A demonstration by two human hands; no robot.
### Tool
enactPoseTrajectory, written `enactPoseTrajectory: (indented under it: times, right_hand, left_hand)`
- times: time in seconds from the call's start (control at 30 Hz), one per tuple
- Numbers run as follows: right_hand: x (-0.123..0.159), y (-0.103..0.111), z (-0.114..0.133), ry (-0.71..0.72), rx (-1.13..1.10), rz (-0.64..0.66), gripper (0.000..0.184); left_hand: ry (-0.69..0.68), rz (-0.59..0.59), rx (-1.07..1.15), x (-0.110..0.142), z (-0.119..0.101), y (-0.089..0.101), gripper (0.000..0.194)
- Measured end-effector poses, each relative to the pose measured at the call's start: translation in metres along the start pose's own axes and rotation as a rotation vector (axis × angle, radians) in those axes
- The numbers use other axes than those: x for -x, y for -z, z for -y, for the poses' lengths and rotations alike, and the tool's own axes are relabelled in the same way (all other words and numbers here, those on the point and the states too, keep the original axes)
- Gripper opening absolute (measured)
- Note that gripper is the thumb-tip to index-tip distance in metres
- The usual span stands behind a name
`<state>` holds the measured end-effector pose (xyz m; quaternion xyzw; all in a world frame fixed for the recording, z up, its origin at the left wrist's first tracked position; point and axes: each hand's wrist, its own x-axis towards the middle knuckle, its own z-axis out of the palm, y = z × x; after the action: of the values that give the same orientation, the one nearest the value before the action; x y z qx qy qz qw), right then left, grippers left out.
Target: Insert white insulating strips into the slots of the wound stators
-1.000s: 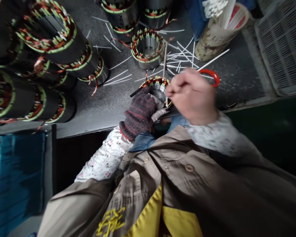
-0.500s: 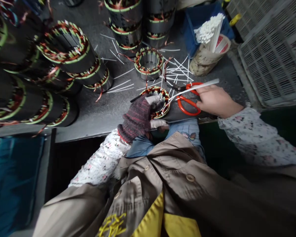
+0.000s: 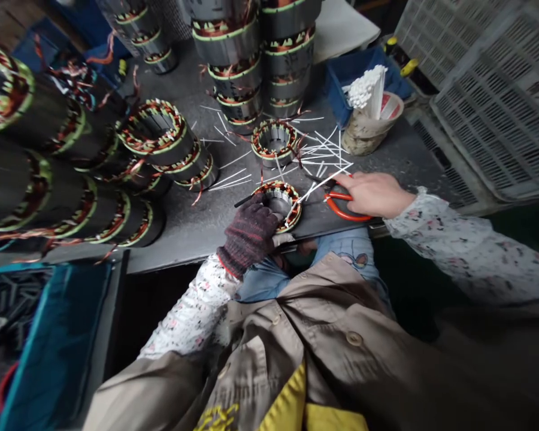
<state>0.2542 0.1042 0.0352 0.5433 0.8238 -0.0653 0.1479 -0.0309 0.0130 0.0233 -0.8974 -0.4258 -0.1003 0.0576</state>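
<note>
Table (image 3: 197,221): dark grey flat top that carries everything; the landmark below is the small stator at its near edge.
Stacked stators (image 3: 153,134): large dark steel cylinders with green-edged copper windings, lying in rows to the left of the small stator; more stand in upright columns (image 3: 247,54) behind it.
Crate (image 3: 498,102): pale grey plastic lattice, well to the right of the small stator and behind it.
Cup of sticks (image 3: 368,123): soiled round tub holding a bundle of white sticks, behind and to the right of the small stator.
Second ring (image 3: 273,140): another short wound stator, upright, just behind the small stator.
Small stator (image 3: 279,205): short steel ring with copper coils and green insulation, bore upward, at the table's near edge.
Left hand (image 3: 249,233): in a dark knitted glove with red flecks, its grip closed on the small stator's near rim.
Right hand (image 3: 374,194): bare, resting on the red-handled scissors (image 3: 341,206) just right of the small stator; its grip holds a thin white strip (image 3: 317,184) that slants down to the stator's rim.
Loose strips (image 3: 323,152): thin white slivers scattered behind the small stator.
</note>
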Motion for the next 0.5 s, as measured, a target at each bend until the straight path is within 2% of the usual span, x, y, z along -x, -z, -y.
enactPoseTrajectory:
  times: [0.07, 0.13, 0.2, 0.27, 0.4, 0.5]
  right_hand:
    - [0.007, -0.009, -0.003, 0.035, -0.037, -0.094, 0.07]
    - [0.014, -0.019, -0.002, 0.137, -0.133, -0.25, 0.061]
    - [0.017, -0.026, 0.007, 0.245, -0.213, -0.404, 0.054]
    - [0.015, -0.028, 0.022, 0.294, -0.215, -0.487, 0.054]
    - [-0.004, -0.018, 0.052, 0.271, -0.111, -0.463, 0.056]
    - [-0.01, -0.014, 0.053, 0.25, -0.113, -0.412, 0.048]
  left_hand:
    - [-0.037, -0.013, 0.012, 0.005, 0.005, -0.001, 0.051]
    - [-0.056, -0.019, 0.021, 0.008, 0.008, -0.002, 0.05]
    - [-0.06, -0.015, 0.023, 0.009, 0.01, -0.003, 0.05]
    - [-0.054, 0.0, 0.024, 0.009, 0.012, -0.004, 0.05]
    - [-0.079, 0.005, 0.034, 0.009, 0.013, -0.004, 0.049]
    - [-0.077, -0.048, 0.027, 0.009, 0.011, -0.002, 0.041]
